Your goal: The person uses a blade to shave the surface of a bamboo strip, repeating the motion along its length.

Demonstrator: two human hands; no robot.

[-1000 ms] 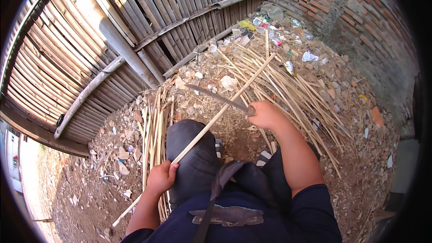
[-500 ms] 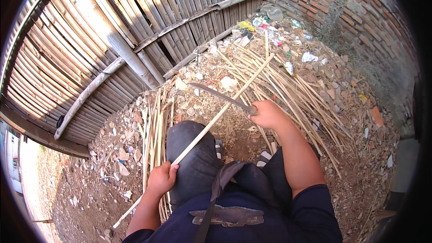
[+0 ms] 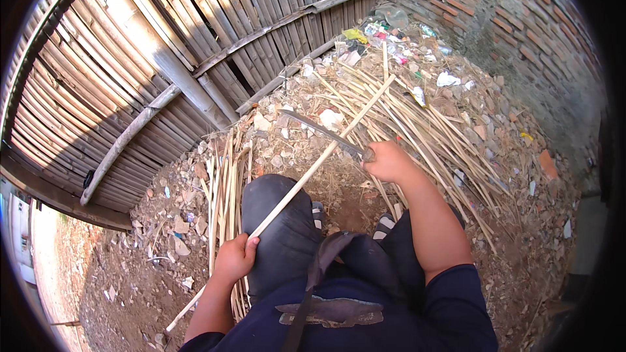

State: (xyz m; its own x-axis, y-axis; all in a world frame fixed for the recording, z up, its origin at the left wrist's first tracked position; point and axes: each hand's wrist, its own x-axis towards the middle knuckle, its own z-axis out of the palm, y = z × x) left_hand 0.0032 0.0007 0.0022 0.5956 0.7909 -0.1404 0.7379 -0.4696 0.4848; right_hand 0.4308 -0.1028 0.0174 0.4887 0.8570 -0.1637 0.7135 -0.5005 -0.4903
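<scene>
A long pale bamboo strip [image 3: 297, 189] slants from low left to far right across my left thigh. My left hand [image 3: 236, 257] is closed around its lower part, and the tail end sticks out past my wrist. In my right hand [image 3: 386, 161] is the handle of a machete [image 3: 326, 133], its dark blade pointing to the far left. The blade crosses the strip beyond my knee and appears to touch it. To the left of my leg lies a bundle of strips [image 3: 225, 189]; a larger pile of strips [image 3: 424, 133] spreads out beyond my right hand.
A bamboo fence [image 3: 261, 26] with a thick pole [image 3: 156, 49] rises on the left and ahead. On the right stands a brick wall [image 3: 535, 32]. Litter [image 3: 391, 32] gathers in the far corner, and stony soil [image 3: 130, 287] surrounds me. A dark strap [image 3: 319, 261] hangs in front of my shirt.
The machete and my right hand have shifted very slightly, with the blade tip a little to the right and nearer. My left hand keeps its hold on the bamboo strip.
</scene>
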